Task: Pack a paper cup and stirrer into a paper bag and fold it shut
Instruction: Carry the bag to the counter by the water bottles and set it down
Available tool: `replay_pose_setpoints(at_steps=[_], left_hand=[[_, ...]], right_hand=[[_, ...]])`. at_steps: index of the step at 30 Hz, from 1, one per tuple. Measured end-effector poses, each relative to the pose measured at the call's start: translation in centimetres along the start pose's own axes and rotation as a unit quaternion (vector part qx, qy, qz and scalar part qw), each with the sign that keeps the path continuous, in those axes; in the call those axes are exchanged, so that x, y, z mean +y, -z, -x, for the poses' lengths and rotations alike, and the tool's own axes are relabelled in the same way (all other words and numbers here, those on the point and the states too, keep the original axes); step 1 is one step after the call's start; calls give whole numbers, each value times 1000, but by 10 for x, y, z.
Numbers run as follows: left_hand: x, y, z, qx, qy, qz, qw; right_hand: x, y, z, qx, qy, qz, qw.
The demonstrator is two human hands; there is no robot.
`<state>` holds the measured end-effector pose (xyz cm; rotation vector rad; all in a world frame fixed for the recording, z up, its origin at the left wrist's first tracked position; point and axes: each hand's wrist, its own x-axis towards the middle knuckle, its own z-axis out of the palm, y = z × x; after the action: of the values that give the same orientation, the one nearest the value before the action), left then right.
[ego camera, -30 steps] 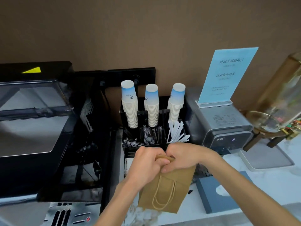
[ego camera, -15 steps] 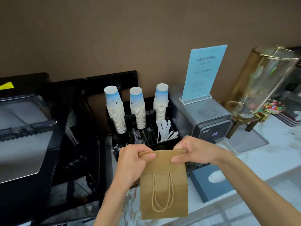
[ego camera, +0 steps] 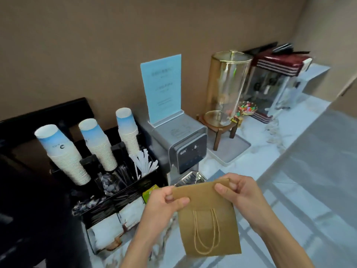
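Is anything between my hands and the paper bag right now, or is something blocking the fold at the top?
Nothing visible is in the way. The left hand and right hand both pinch the top edge of the flat brown paper bag directly; its twine handles hang lower, on the front.

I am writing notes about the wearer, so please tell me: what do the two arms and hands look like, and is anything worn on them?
Both forearms are bare, with no sleeves in view. The left hand and right hand show no gloves, rings, watch or bracelet.
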<state>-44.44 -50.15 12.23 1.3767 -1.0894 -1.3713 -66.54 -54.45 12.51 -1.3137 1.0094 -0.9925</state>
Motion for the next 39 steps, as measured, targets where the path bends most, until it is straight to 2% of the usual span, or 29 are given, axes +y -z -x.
replay_pose_setpoints(at_steps=[4, 8, 15, 23, 31, 39], left_hand=[[15, -71, -24, -6, -14, 25, 1000], [28, -160, -46, -49, -30, 15, 998], [46, -316, -74, -128, -54, -30, 990], [60, -452, -108, -187, -96, -69, 975], [76, -576, -164, -245, -119, -49, 961], [95, -711, -269, -287, -126, -51, 948]], right_hand=[[-16, 64, 23, 18, -23, -31, 999], [-23, 145, 52, 35, -54, -27, 998], [-27, 289, 103, 142, -27, 5, 989], [-34, 401, 137, 235, 17, 19, 972], [-20, 516, 125, 361, 31, 12, 932], [-25, 656, 67, 383, 26, 26, 923]])
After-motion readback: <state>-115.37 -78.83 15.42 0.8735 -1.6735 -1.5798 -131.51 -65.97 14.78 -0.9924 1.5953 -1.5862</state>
